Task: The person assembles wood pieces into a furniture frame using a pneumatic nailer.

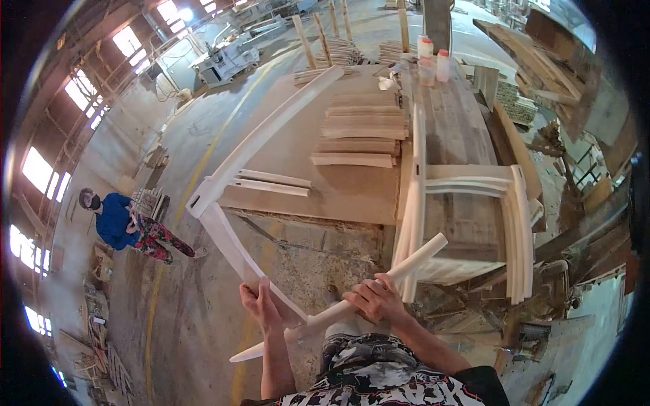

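Note:
A pale wooden chair-leg frame is in front of me, made of two legs joined by a cross rail. Its far leg (271, 135) slants up and away over the table, with a dark slot near its lower end. The flat cross rail (233, 240) runs from there back toward me. My left hand (262, 308) is closed around the rail close to the near leg. Around the middle of the rounded near leg (421, 258), my right hand (376, 298) is wrapped. That leg lies slanted in front of my waist, its tapered end pointing left.
Curved slats (359, 135) are stacked on a brown board (352, 193), with two narrow rails (271, 184) beside them. Joined frames (467, 172) rest on the bench at right, near red-capped bottles (443, 65). A person (118, 223) stands on the floor at left.

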A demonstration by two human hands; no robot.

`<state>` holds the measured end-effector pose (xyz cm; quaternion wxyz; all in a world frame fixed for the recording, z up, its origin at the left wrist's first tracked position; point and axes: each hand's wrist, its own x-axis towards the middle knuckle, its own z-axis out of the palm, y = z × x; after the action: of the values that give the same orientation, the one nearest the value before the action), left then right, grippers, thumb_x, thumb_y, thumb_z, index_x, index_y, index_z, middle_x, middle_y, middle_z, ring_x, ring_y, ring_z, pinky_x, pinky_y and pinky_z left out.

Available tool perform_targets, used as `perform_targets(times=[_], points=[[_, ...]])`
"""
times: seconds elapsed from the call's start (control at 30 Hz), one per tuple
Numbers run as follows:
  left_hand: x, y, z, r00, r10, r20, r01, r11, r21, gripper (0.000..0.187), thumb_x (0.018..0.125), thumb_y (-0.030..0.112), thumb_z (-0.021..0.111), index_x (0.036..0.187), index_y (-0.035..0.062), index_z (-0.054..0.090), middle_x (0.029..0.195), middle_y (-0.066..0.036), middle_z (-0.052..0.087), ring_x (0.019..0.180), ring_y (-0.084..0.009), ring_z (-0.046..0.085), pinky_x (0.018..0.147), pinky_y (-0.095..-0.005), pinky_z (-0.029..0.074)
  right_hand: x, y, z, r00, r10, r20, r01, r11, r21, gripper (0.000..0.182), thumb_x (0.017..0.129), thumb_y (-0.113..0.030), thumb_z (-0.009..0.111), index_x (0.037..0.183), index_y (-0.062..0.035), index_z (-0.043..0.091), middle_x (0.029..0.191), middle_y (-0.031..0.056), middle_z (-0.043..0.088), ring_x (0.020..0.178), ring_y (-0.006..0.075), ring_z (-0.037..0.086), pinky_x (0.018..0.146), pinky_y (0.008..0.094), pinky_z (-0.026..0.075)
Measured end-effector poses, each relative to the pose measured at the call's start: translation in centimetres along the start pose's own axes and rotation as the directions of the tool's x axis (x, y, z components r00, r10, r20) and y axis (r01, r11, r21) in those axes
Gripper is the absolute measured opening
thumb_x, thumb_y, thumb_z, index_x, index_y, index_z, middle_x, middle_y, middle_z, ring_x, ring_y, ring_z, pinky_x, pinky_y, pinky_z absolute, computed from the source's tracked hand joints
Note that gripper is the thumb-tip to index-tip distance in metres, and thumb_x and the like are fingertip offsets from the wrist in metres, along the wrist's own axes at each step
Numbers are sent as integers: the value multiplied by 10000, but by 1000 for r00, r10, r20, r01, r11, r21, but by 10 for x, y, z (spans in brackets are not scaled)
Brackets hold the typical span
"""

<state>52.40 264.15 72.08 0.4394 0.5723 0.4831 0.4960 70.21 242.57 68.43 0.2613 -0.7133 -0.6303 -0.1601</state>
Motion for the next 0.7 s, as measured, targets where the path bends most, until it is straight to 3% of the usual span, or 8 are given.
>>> perform_targets(times=[0.23,0.33,0.43,0.53,0.63,0.7], points=[[178,-43,76,987,-23,159,36,996,-78,215,928,215,695,955,57,551,865,17,512,797,-93,465,711,-270,386,122,34,101,992,118,-49,-124,983,-135,302,796,-302,727,1088,-262,658,1025,-62,592,1035,127,573,1070,421,358],[289,-77,120,976,49,214,-29,995,-97,217,925,219,700,947,57,557,877,14,512,816,-98,471,720,-270,394,204,51,158,977,197,-76,-205,971,-119,313,785,-283,739,1087,-252,664,1027,-56,594,1035,141,578,1055,427,358],[400,-74,148,944,-56,326,49,998,30,324,881,249,757,1005,17,568,927,-19,558,854,-130,511,757,-297,439,293,54,194,956,291,-20,-292,956,-43,310,792,-244,738,1094,-238,670,1033,-45,600,1037,156,585,1039,427,361],[504,-94,190,906,-60,419,59,998,14,360,856,264,772,1013,7,573,911,-22,559,840,-127,503,742,-290,436,363,66,246,943,332,1,-332,943,-16,305,810,-203,726,1110,-219,676,1048,-27,611,1044,167,594,1020,427,368],[598,-140,230,856,-190,481,80,968,239,352,832,265,785,962,11,580,880,-11,551,812,-114,487,715,-280,426,417,87,296,941,337,11,-338,941,9,281,862,-175,680,1142,-197,674,1044,2,629,1039,179,616,974,425,386],[637,-145,252,839,-186,512,77,971,226,345,819,276,791,922,21,584,854,2,542,795,-111,482,692,-278,419,444,100,342,944,325,53,-323,946,-38,368,845,-160,706,1209,-191,661,1040,4,644,1034,194,620,948,419,390]])
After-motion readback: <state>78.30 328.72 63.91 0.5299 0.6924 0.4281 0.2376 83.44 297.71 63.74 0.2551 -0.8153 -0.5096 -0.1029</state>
